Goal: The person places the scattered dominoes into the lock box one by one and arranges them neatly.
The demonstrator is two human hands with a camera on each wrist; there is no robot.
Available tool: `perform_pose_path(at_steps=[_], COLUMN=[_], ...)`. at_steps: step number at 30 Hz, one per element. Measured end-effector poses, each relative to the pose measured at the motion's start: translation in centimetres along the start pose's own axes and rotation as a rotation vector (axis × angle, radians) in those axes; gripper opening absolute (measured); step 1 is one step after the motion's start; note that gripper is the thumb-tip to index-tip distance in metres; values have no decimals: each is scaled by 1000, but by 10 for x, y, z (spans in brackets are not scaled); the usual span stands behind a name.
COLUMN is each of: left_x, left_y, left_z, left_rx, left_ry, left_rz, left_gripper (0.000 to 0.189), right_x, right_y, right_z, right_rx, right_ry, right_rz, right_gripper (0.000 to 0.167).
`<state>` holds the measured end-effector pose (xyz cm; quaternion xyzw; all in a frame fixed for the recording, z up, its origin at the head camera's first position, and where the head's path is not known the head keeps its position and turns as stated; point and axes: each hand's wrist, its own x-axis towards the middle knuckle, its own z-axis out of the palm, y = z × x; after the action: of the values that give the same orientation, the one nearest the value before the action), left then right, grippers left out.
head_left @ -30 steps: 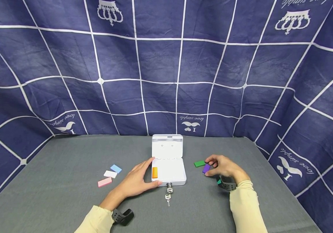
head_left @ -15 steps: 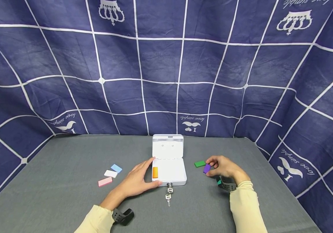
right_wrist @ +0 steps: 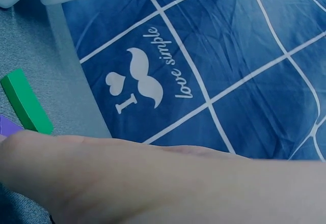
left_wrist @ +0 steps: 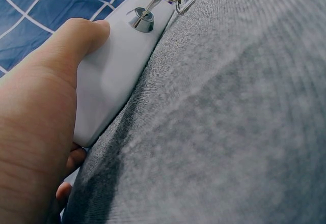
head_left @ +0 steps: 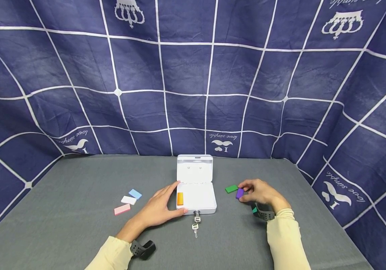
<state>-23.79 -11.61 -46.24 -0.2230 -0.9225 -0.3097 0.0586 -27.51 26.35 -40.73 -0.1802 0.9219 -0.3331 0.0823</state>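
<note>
A white metal cash box (head_left: 198,194) stands with its lid (head_left: 195,168) raised, an orange block (head_left: 180,198) lying inside along the left wall. My left hand (head_left: 158,208) grips the box's left side, thumb on the front face and fingers reaching to the back corner. Keys (head_left: 195,227) hang from the front lock (left_wrist: 142,19). To the right of the box, my right hand (head_left: 262,193) pinches a purple block (head_left: 240,193) between thumb and fingers. A green block (head_left: 231,189) lies beside the purple one. The forearm covers most of this grip in the right wrist view.
Left of the box, a blue block (head_left: 135,194), a white block (head_left: 128,200) and a pink block (head_left: 122,209) lie on the grey cloth-covered table (head_left: 78,210). A blue checked curtain (head_left: 186,75) hangs behind the table and along its right side.
</note>
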Motion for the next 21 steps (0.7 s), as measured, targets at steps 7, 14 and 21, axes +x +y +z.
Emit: perform_pose_path(at_steps=[7,14,21], left_x=[0,0,1], left_y=[0,0,1], left_z=[-1,-1,-2], left_rx=[-3,0,-2], left_ry=[-4,-3,-2], left_rz=[-3,-4,-1], left_gripper=[99,99,99], right_x=[-1,-1,0], right_y=[-3,-7,-11], right_z=[-3,-6,-9], right_rx=[-3,-28,-44], right_ry=[-5,13,37], right_rz=[0,-9,-14], right_gripper=[42,42,44])
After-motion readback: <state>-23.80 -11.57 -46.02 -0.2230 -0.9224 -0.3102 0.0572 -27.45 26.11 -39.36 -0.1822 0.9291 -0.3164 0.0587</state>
